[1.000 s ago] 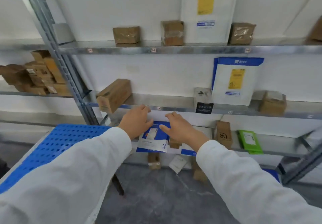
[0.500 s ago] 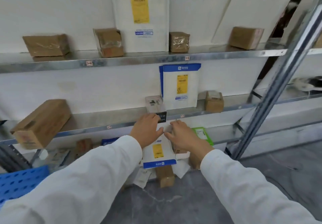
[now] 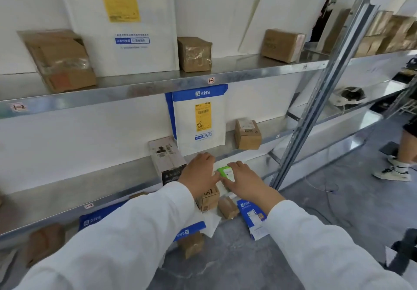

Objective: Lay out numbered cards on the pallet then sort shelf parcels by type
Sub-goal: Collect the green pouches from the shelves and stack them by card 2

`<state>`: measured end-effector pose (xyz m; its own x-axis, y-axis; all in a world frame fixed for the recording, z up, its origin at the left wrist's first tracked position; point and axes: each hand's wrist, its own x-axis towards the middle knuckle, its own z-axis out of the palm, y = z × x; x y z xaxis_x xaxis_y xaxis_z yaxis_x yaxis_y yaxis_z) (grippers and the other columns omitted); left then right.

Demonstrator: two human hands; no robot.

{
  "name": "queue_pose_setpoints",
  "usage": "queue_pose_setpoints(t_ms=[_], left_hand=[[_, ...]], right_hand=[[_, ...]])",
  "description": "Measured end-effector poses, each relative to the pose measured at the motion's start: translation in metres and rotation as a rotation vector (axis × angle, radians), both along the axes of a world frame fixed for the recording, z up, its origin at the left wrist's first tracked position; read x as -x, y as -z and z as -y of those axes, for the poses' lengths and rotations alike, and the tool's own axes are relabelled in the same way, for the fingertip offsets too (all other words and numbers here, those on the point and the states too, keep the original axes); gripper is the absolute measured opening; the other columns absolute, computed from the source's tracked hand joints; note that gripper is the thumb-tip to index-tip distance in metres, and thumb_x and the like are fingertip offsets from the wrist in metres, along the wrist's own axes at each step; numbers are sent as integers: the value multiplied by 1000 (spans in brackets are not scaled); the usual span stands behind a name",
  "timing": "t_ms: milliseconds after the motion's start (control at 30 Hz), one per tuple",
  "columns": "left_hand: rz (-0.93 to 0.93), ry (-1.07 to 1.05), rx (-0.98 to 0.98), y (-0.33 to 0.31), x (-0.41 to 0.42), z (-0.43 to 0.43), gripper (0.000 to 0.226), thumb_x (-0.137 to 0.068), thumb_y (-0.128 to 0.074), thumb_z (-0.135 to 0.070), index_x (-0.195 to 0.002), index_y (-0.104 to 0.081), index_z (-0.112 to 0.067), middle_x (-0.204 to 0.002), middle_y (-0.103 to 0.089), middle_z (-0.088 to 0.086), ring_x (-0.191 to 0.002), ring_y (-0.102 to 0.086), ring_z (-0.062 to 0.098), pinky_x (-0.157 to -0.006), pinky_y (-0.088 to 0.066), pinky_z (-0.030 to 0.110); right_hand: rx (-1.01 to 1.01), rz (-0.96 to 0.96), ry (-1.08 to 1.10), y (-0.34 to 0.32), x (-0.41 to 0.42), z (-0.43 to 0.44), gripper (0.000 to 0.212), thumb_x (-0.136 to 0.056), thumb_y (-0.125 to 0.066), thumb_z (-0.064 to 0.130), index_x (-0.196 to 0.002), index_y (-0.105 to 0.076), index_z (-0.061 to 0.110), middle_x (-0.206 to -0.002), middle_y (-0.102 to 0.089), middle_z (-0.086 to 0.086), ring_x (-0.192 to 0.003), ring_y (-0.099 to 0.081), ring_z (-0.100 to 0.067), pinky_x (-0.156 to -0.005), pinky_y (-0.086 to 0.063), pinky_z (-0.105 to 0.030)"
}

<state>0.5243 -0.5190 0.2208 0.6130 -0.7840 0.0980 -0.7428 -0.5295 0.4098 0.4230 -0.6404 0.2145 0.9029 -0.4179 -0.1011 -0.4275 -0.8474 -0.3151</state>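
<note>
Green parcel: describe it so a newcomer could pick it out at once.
Start at the metal shelving against the white wall and find the white mailer with the yellow label on its middle shelf. Just below and in front of it, the left hand and right hand meet on a small parcel. It is the only bright green item, white-labelled, among brown boxes and blue-and-white mailers.

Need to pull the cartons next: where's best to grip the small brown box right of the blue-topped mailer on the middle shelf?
Probably its left and right side faces, coming from the front. The small brown box stands upright, apart from the mailer, with bare shelf to its right, so both sides look free.
</note>
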Motion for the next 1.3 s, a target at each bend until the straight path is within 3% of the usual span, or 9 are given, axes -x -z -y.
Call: queue_pose_setpoints(t_ms=[333,533,1000,1300], left_hand=[[-68,98,-98,55,-17,69,44,-93,-55,-37,-130,-50,-14,-134,-50,4,-123,-46,21,-102,-40,34],[-128,92,-164,88,-21,117,45,-93,-55,-37,-131,-49,-13,-134,-50,5,-122,-46,22,-102,-40,34],[-242,-116,-285,162,-59,288,42,-94,-52,-35,-128,-53,-10,-128,-54,8,-118,-48,24,-97,-40,34],[-366,-247,-357,278,-86,359,40,-94,-50,-32,-125,-52,-8,-124,-54,11,-114,-48,27,-95,-42,38]], right_hand=[[0,-127,123,25,2,70,59,-94,-50,45,-140,-37,10,-135,-44,-11,-124,-44,-28,-100,-41,-41],[-58,-185,135,52,1,129,65,-93,-53,43,-146,-30,12,-145,-38,-8,-132,-38,-27,-107,-37,-40],[-181,-287,-42,142,-72,317,57,-93,-53,38,-140,-36,10,-138,-41,-8,-127,-41,-26,-103,-39,-40],[-361,-270,3,252,-119,392,58,-95,-52,37,-145,-33,13,-142,-37,-5,-129,-39,-24,-100,-43,-40]])
